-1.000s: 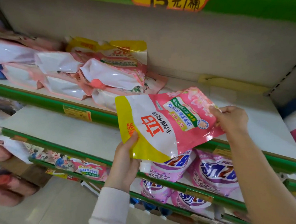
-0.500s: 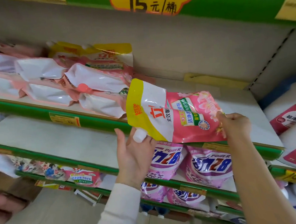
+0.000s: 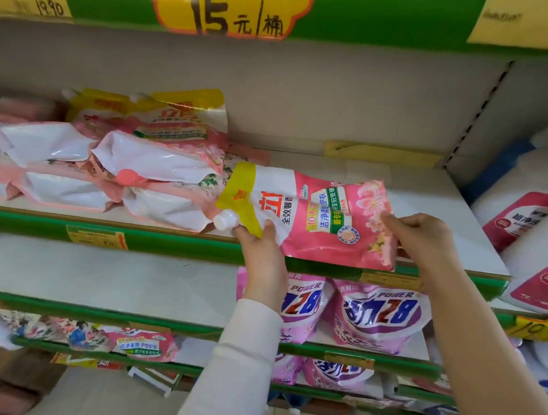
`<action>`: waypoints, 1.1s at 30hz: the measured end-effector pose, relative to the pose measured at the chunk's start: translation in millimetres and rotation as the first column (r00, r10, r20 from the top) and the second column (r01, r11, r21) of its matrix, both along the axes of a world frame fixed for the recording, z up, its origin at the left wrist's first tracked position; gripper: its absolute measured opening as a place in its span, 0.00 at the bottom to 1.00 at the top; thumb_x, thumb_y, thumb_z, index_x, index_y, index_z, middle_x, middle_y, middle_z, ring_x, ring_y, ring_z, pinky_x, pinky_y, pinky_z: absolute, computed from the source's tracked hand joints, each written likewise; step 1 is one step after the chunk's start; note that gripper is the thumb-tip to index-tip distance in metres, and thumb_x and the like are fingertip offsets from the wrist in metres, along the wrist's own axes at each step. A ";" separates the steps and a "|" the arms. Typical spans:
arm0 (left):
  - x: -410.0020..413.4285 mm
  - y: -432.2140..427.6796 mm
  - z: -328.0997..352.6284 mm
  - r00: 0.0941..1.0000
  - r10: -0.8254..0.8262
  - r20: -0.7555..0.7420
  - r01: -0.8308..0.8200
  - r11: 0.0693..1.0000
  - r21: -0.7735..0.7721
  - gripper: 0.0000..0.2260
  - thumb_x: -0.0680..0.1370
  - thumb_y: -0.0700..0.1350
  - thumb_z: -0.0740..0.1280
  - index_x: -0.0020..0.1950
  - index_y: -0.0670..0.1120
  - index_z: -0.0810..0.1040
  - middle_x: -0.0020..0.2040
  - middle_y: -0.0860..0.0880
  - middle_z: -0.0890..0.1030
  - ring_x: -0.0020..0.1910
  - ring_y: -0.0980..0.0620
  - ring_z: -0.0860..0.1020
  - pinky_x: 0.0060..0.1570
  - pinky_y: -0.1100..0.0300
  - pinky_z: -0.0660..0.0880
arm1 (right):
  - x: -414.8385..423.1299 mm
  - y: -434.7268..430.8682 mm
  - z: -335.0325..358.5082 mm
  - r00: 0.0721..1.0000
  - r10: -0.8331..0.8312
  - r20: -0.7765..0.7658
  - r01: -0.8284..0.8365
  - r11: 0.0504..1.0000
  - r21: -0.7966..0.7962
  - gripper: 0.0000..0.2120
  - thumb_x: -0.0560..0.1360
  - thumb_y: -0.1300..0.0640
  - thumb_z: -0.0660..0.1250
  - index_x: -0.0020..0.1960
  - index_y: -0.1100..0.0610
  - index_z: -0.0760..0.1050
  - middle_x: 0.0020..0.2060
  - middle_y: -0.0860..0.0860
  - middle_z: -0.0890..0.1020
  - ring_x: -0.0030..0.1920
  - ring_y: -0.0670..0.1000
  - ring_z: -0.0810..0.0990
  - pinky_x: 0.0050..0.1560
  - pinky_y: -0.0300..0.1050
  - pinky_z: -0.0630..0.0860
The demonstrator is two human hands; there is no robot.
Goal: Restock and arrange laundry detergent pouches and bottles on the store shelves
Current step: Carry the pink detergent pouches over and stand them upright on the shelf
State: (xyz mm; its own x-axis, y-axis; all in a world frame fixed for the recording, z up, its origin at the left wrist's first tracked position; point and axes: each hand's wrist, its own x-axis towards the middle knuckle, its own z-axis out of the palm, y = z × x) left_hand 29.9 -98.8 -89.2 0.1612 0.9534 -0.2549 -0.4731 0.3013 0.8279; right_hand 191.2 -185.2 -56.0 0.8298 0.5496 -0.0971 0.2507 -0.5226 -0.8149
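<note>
We hold a detergent pouch [image 3: 312,217] lying across the front of the upper shelf [image 3: 455,227], our left hand [image 3: 261,250] at its spout end, our right hand [image 3: 420,232] at its base. To its left lies a pile of pouches [image 3: 127,172]; below it stand more pouches [image 3: 377,316] on a lower shelf

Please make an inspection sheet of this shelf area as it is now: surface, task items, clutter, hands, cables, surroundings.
Surface: white shelf board with green front edge, bare at right.
Job's things: pink-and-yellow detergent pouch with white cap lies flat, bottom edge overhanging the front; heap of pink-and-white pouches to its left.
Clutter: yellow strip at the back of the shelf.
Grips: left hand holds the cap end; right hand pinches the bottom end.
Cables: nothing seen.
Surroundings: purple pouches one shelf below; yellow price sign above.
</note>
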 end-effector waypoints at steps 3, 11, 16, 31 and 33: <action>-2.7 10.9 -0.5 0.997 -0.012 0.079 0.015 0.999 -0.042 0.22 0.81 0.36 0.56 0.73 0.54 0.60 0.60 0.47 0.78 0.55 0.49 0.79 0.55 0.46 0.77 | 14.0 8.2 7.5 0.999 -0.016 0.030 0.014 0.998 0.057 0.19 0.73 0.46 0.69 0.57 0.57 0.74 0.56 0.54 0.79 0.55 0.53 0.76 0.53 0.46 0.71; -10.1 32.5 2.9 0.993 -0.111 0.029 0.111 0.993 0.027 0.21 0.81 0.34 0.56 0.72 0.50 0.65 0.62 0.45 0.78 0.55 0.49 0.80 0.43 0.58 0.81 | 39.0 52.0 21.2 0.958 0.286 0.038 -0.282 0.956 -0.084 0.33 0.71 0.47 0.71 0.71 0.58 0.65 0.70 0.56 0.70 0.69 0.57 0.68 0.65 0.48 0.65; -12.7 40.6 6.6 0.984 -0.176 -0.005 0.176 0.980 0.092 0.16 0.81 0.35 0.56 0.63 0.49 0.72 0.52 0.51 0.83 0.51 0.52 0.82 0.44 0.58 0.80 | 54.5 81.7 26.4 0.906 0.420 -0.061 -0.421 0.873 -0.245 0.34 0.73 0.44 0.67 0.72 0.61 0.65 0.69 0.58 0.70 0.68 0.58 0.70 0.65 0.45 0.65; -6.3 69.3 16.2 0.951 -0.253 -0.176 0.248 0.968 -0.048 0.15 0.79 0.34 0.60 0.66 0.40 0.72 0.57 0.41 0.80 0.44 0.46 0.81 0.39 0.51 0.80 | 71.6 70.3 4.9 0.915 0.350 -0.200 -0.391 0.891 -0.231 0.24 0.70 0.36 0.65 0.39 0.58 0.79 0.39 0.55 0.84 0.41 0.54 0.82 0.46 0.46 0.78; -10.8 71.2 13.8 0.916 -0.327 -0.231 0.324 0.945 -0.049 0.15 0.78 0.34 0.61 0.65 0.41 0.72 0.57 0.41 0.80 0.48 0.45 0.81 0.47 0.48 0.79 | 74.4 71.1 11.5 0.893 0.393 -0.218 -0.440 0.866 -0.239 0.24 0.70 0.36 0.65 0.40 0.59 0.78 0.36 0.54 0.83 0.38 0.52 0.81 0.38 0.41 0.75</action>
